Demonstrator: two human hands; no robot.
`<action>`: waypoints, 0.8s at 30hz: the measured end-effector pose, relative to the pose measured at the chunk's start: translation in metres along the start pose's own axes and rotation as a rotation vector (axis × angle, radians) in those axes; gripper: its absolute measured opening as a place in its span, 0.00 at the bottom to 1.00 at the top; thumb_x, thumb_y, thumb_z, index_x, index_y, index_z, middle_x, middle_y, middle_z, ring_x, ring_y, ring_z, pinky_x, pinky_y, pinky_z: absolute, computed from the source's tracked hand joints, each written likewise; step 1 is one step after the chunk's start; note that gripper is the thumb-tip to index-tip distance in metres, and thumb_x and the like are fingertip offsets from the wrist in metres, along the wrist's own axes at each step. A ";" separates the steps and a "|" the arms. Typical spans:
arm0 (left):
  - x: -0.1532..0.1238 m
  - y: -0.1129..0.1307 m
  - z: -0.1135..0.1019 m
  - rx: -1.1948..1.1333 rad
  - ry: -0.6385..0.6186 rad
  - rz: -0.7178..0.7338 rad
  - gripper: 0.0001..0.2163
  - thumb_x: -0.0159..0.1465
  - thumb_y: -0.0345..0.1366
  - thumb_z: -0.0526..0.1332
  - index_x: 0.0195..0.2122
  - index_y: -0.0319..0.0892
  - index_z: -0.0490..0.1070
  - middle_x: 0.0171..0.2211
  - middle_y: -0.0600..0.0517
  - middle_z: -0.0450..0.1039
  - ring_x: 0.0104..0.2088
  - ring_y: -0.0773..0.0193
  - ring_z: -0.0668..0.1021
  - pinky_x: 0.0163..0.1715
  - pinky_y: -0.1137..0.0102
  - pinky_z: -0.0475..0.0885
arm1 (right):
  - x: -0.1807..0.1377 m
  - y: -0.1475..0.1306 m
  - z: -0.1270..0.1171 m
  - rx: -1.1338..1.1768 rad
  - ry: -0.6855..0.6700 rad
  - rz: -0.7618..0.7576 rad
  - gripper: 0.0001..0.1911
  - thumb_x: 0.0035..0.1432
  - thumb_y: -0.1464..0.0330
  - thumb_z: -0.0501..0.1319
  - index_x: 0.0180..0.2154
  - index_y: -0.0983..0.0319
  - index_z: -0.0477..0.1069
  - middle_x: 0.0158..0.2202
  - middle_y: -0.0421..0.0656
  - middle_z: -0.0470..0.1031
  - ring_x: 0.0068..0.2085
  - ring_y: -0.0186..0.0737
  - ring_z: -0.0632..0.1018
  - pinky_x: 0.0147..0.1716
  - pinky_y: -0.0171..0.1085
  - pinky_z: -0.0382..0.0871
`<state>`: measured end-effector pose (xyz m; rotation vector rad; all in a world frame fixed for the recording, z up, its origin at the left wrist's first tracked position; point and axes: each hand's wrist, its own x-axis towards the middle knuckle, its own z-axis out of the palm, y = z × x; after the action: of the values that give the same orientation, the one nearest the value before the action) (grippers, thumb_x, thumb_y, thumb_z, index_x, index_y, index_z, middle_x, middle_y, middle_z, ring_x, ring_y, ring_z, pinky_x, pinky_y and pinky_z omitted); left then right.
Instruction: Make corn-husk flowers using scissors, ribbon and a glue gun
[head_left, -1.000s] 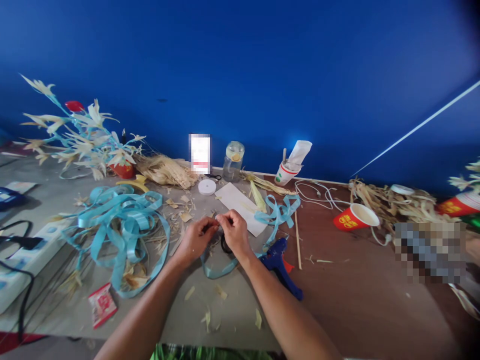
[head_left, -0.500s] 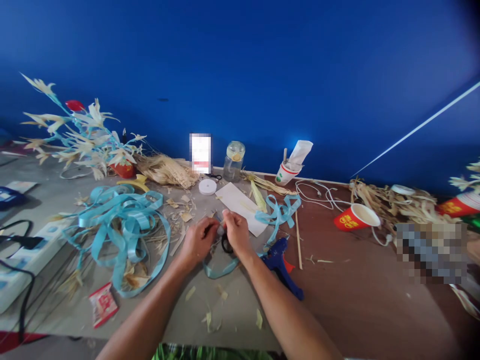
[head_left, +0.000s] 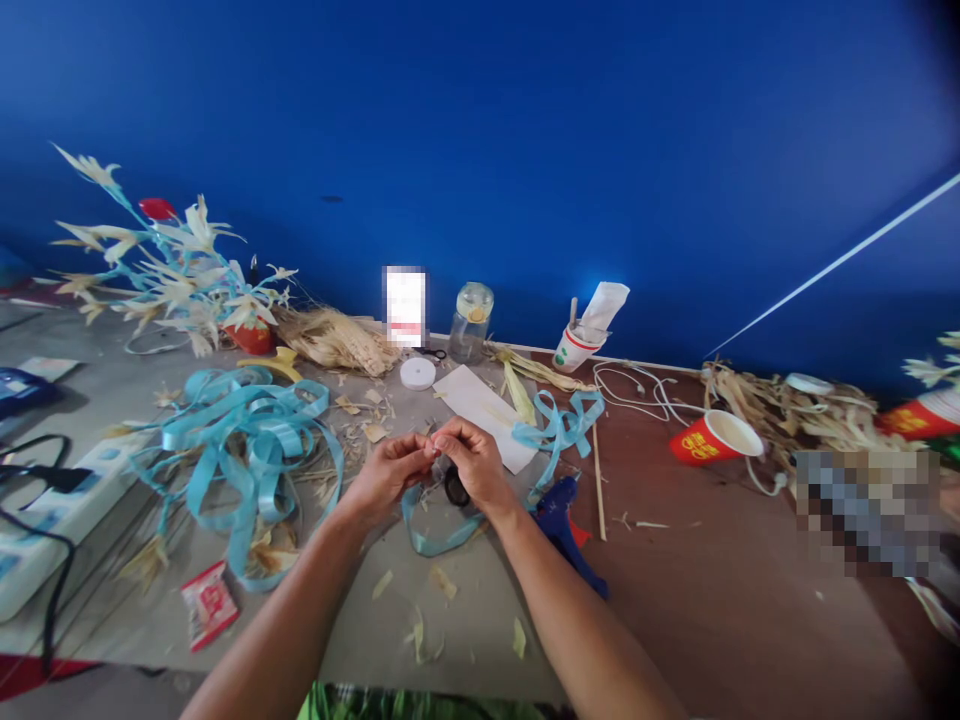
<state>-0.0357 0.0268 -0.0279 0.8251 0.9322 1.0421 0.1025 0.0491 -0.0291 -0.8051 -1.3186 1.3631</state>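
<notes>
My left hand (head_left: 391, 472) and my right hand (head_left: 480, 470) meet over the table, fingertips pinched together. What they pinch is too small to make out. Just below the right thumb shows a black loop handle (head_left: 455, 487), perhaps of scissors; whether it is held or lies on the table, I cannot tell. A band of light blue ribbon (head_left: 442, 545) curves beneath both hands. Beyond them lies a white sheet (head_left: 484, 405) with a pale corn husk (head_left: 517, 393) on its right side. A blue glue gun (head_left: 562, 530) rests beside the right forearm.
Heaped blue ribbon (head_left: 255, 440) and a power strip (head_left: 82, 510) are at left, with a husk-flower arrangement (head_left: 187, 260) behind. A glass jar (head_left: 471, 325), white spool (head_left: 418, 374) and stick-filled cup (head_left: 577, 348) stand near the wall. A red cup (head_left: 716, 437) lies tipped at right.
The left fingers have straightened toward the right hand, and the right fingertips have come down and left to meet them. The view has shifted slightly.
</notes>
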 end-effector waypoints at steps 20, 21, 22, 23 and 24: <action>-0.001 -0.005 0.005 0.441 0.058 0.200 0.07 0.53 0.36 0.61 0.29 0.37 0.70 0.24 0.54 0.68 0.25 0.70 0.68 0.26 0.75 0.62 | 0.000 0.003 0.000 -0.444 0.224 -0.106 0.20 0.52 0.59 0.60 0.18 0.60 0.55 0.18 0.33 0.55 0.22 0.30 0.60 0.24 0.32 0.55; -0.001 -0.007 0.005 0.467 0.060 0.218 0.07 0.54 0.36 0.60 0.30 0.37 0.71 0.25 0.54 0.69 0.26 0.69 0.69 0.28 0.74 0.63 | 0.001 0.003 0.000 -0.465 0.234 -0.109 0.20 0.52 0.59 0.60 0.18 0.60 0.54 0.18 0.33 0.54 0.22 0.30 0.59 0.24 0.32 0.55; -0.001 -0.007 0.006 0.496 0.063 0.231 0.07 0.55 0.35 0.60 0.30 0.37 0.71 0.26 0.53 0.70 0.27 0.69 0.69 0.29 0.74 0.63 | 0.001 0.003 0.001 -0.482 0.241 -0.108 0.20 0.52 0.59 0.60 0.18 0.60 0.53 0.18 0.33 0.54 0.22 0.30 0.59 0.24 0.32 0.55; -0.002 -0.008 0.007 0.526 0.068 0.243 0.07 0.55 0.35 0.59 0.30 0.37 0.72 0.26 0.53 0.70 0.28 0.68 0.69 0.29 0.74 0.64 | 0.000 0.003 0.001 -0.497 0.246 -0.107 0.21 0.52 0.58 0.59 0.17 0.59 0.53 0.17 0.33 0.53 0.22 0.30 0.59 0.24 0.32 0.54; -0.002 -0.007 0.009 0.553 0.078 0.253 0.06 0.55 0.35 0.59 0.30 0.37 0.72 0.26 0.53 0.71 0.28 0.68 0.69 0.29 0.74 0.64 | 0.000 0.003 0.001 -0.510 0.250 -0.104 0.21 0.52 0.58 0.59 0.17 0.59 0.53 0.17 0.33 0.53 0.22 0.30 0.58 0.24 0.32 0.54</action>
<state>-0.0259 0.0213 -0.0305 1.3973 1.2294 1.0493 0.1004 0.0493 -0.0320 -1.1882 -1.5013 0.8157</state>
